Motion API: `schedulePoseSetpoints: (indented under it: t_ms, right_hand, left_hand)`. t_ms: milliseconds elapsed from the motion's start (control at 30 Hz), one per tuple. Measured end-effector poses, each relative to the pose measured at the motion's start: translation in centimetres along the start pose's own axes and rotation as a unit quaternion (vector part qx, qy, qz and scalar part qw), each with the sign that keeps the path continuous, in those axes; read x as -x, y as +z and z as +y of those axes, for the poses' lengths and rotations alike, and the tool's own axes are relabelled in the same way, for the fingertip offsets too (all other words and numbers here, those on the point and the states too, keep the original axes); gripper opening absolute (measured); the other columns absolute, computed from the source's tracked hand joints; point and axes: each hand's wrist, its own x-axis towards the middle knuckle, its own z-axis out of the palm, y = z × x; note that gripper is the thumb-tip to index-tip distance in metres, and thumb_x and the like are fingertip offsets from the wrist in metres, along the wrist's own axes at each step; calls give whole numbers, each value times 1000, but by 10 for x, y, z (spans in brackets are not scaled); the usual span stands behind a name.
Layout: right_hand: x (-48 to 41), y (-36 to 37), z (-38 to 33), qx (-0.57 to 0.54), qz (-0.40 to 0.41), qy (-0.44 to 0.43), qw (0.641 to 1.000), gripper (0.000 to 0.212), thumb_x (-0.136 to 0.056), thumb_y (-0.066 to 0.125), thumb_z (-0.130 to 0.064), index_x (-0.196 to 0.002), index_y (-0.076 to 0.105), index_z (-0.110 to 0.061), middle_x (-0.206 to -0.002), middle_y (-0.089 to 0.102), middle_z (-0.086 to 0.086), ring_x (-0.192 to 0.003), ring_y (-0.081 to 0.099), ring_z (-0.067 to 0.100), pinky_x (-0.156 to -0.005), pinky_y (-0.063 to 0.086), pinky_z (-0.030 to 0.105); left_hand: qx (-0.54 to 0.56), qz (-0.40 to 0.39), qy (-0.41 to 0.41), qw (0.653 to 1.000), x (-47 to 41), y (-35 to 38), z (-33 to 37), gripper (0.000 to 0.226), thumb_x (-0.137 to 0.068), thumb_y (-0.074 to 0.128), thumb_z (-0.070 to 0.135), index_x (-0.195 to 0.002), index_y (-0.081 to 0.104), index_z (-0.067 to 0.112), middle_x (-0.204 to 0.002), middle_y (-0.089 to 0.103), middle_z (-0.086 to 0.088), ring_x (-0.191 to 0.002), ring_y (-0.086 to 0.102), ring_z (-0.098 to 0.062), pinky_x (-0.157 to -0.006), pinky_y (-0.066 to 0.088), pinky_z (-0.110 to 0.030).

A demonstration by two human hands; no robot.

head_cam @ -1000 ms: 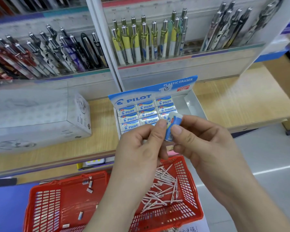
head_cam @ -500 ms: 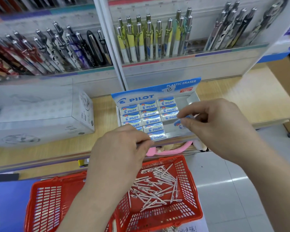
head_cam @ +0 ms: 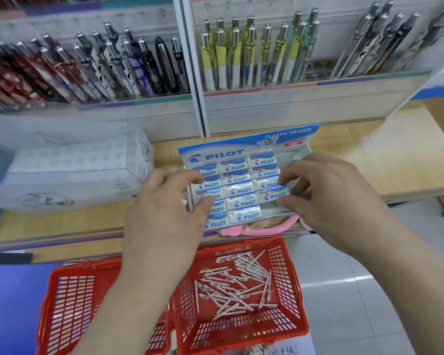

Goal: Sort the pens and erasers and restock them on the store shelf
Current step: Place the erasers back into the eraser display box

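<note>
- I see the right hand with its fingers and thumb pinching one eraser.
- That eraser lies slightly tilted at the near end of the right column in the box, touching the one behind it.
- The left hand reaches over the box's left column. Its forefinger and thumb are curled either side of an eraser there, but I cannot tell whether they are grasping it.
- The other erasers lie in neat rows, labels up.
- The box stands on the wooden shelf, just beside a white carton.
- Two red baskets sit below the shelf edge. The right basket holds a loose heap of white pens, and the left basket is partly hidden by the forearm.
- Racked pens stand upright above the shelf.
</note>
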Motion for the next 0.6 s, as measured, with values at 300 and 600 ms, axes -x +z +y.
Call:
schedulePoseSetpoints:
  t_ms: [300,600]
  right_hand:
    - [-7,2,-4,-2,-18,36,999,14,-73,77,-19,-72,64,-24,-73,61,-10,-76,59,14,-70,49,31]
    - [3,-13,-11,-165,50,22,985,16,-74,74,-28,-67,61,-23,-69,63,-8,-65,61,5,-59,49,20]
  left_hand:
    - [45,0,-46,998,-9,5,-2,23,-71,79,27,-88,66,34,-79,52,17,-70,48,12,-62,28,-12]
    - [416,1,-159,895,-6,-14,16,20,-96,48,13,-87,66,18,-61,53,8,-48,43,-7,-43,33,-14]
